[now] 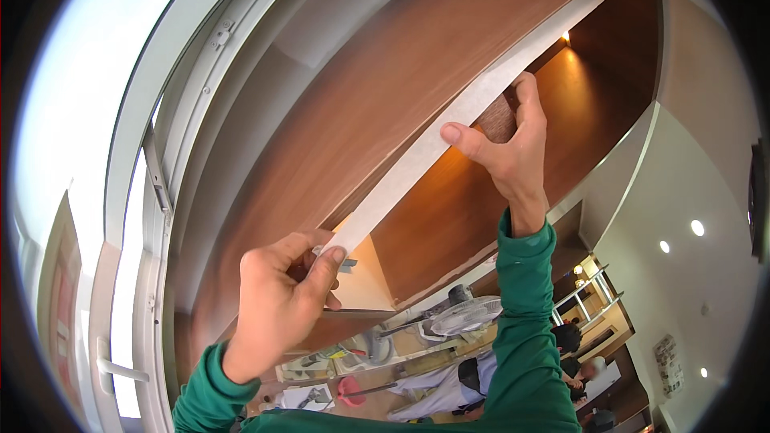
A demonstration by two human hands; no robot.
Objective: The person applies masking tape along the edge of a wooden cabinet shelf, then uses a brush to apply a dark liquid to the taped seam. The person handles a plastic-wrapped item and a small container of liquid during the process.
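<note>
Strip of white material (401, 178) slanting along the edge of a brown wooden panel (385, 64).
Left hand's (281, 293) thumb and fingers pinch its lower end; right hand's (517, 144) thumb touches it farther up, forefinger bent beside a brown object (499, 122). Whether hidden right fingers grip anything, I cannot tell.

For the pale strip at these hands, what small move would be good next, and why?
Probably slide the thumb of the right hand lightly along the pale strip toward the left hand. The left hand pinches the strip near its lower end, and the thumb lies over it farther up; no finger presses the stretch between. Whether it sticks there, I cannot tell.
</note>
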